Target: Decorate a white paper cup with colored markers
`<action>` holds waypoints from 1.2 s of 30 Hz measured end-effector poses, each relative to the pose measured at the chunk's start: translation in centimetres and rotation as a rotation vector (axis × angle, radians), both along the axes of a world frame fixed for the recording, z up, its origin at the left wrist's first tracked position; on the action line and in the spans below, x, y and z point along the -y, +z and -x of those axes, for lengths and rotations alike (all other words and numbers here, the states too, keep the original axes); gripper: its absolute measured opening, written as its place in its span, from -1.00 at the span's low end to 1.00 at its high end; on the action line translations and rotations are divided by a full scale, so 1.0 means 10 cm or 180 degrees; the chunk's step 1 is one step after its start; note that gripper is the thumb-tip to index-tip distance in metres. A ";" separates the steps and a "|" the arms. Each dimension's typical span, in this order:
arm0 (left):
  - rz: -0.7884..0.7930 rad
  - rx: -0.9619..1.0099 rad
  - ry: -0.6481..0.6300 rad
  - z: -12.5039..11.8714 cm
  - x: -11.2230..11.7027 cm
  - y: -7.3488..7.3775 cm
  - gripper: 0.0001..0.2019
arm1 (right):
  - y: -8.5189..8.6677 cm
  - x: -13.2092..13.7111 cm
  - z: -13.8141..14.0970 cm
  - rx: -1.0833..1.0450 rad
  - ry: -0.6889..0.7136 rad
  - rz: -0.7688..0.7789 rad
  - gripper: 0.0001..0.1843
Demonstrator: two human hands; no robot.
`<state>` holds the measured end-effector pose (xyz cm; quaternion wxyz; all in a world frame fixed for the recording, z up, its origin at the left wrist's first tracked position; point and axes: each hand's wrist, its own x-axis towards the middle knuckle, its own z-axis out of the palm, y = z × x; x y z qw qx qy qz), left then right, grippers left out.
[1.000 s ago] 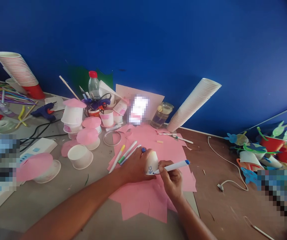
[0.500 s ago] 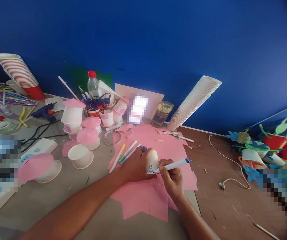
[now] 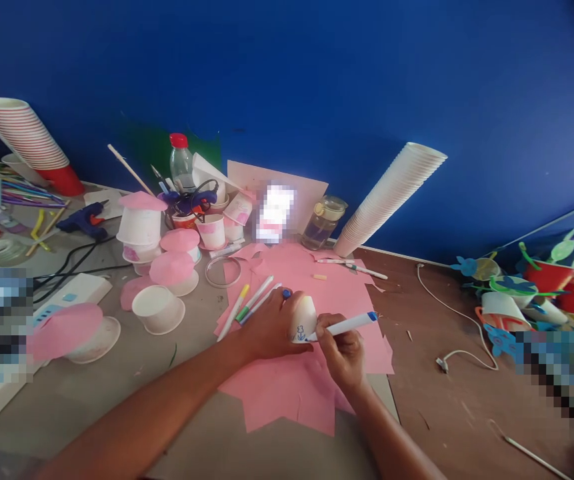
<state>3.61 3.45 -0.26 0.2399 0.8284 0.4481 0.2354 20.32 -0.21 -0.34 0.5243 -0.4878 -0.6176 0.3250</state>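
Marker to cup: we see the white paper cup (image 3: 307,315) just left of the right hand (image 3: 343,348), over the pink paper (image 3: 287,390) on the bench (image 3: 191,417); the nib points left and slightly down at the cup's lower wall, beside a blue flower drawing (image 3: 300,331).
Marker's long axis: the blue-ended marker (image 3: 345,325) slants up and rightward from the nib, its blue end farthest from the cup.
Right fingers: pinched around the marker close to its nib; this is the hand nearer the drawn side.
Left fingers: the left hand (image 3: 269,328) wraps the cup from its left, gripping it, thumb along the near side.
Nib contact: we cannot tell whether the nib touches the cup or sits just off it.
Hidden cup parts: the left hand covers much of the wall, and we cannot make out the cup's rim; the fingertips behind it are out of sight.
Blue knob: a small blue piece (image 3: 287,293) shows at the left hand, perhaps a marker cap; we cannot be sure.
Blurred patches: the bright panel (image 3: 275,213) beyond the hands is pixelated.
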 end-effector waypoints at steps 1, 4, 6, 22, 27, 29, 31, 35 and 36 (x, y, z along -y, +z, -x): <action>-0.0007 0.0012 0.0001 0.00 0.00 0.00 -0.24 | 0.00 0.00 0.00 0.0006 0.0008 -0.0006 -0.80; -0.0007 0.0059 -0.0006 0.00 -0.01 -0.02 -0.23 | 0.01 0.00 0.00 0.0018 0.0022 -0.0003 -0.81; 0.0017 0.0093 -0.0016 0.01 -0.01 -0.03 -0.23 | 0.00 0.00 0.00 0.0018 0.0017 0.0009 -0.81; 0.0062 0.0088 -0.0008 0.03 0.00 -0.06 -0.16 | -0.02 0.00 -0.01 0.0005 -0.0041 -0.0165 -0.79; 0.0041 0.0089 -0.0010 0.03 -0.01 -0.07 -0.14 | -0.02 0.00 -0.01 0.0077 -0.0005 -0.0234 -0.84; 0.0061 0.0091 -0.0021 0.03 -0.01 -0.06 -0.14 | -0.04 0.00 -0.02 0.0084 -0.0029 -0.0220 -0.85; 0.0104 0.0103 -0.0011 0.03 -0.01 -0.04 -0.16 | -0.06 -0.01 -0.02 0.0008 -0.0093 -0.0208 -0.85; 0.0163 0.0127 0.0026 0.02 0.01 0.00 -0.23 | -0.05 -0.02 -0.01 -0.0361 -0.0089 -0.0230 -0.83; 0.0162 0.0122 0.0026 0.02 0.01 0.01 -0.24 | -0.05 -0.02 -0.01 -0.0394 -0.0055 -0.0235 -0.83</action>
